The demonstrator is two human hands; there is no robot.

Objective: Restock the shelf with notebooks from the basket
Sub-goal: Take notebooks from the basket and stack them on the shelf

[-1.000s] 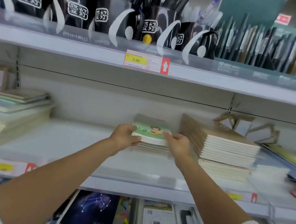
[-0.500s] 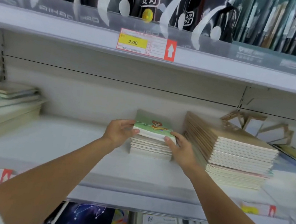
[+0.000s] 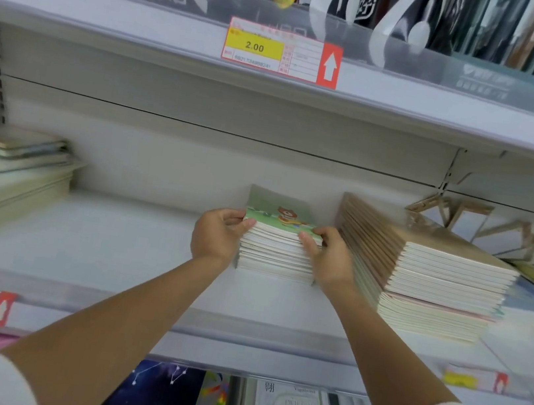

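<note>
A stack of thin notebooks [image 3: 276, 255] with a green cover and a cartoon bear on top stands on the white middle shelf [image 3: 113, 248]. My left hand [image 3: 217, 235] grips the stack's left front corner, thumb over the top cover. My right hand [image 3: 327, 256] holds the right front corner, fingers curled round the upper notebooks. The stack rests on the shelf board. No basket is in view.
A taller stack of brown-covered notebooks [image 3: 428, 271] stands right beside my right hand. Another pile of notebooks [image 3: 6, 177] lies at the far left. The upper shelf edge with a 2.00 price tag [image 3: 281, 53] hangs overhead. Books fill the shelf below [image 3: 160, 394].
The green-covered notebooks came down onto the stack and both hands shifted to its front corners. The camera moved closer to the shelf.
</note>
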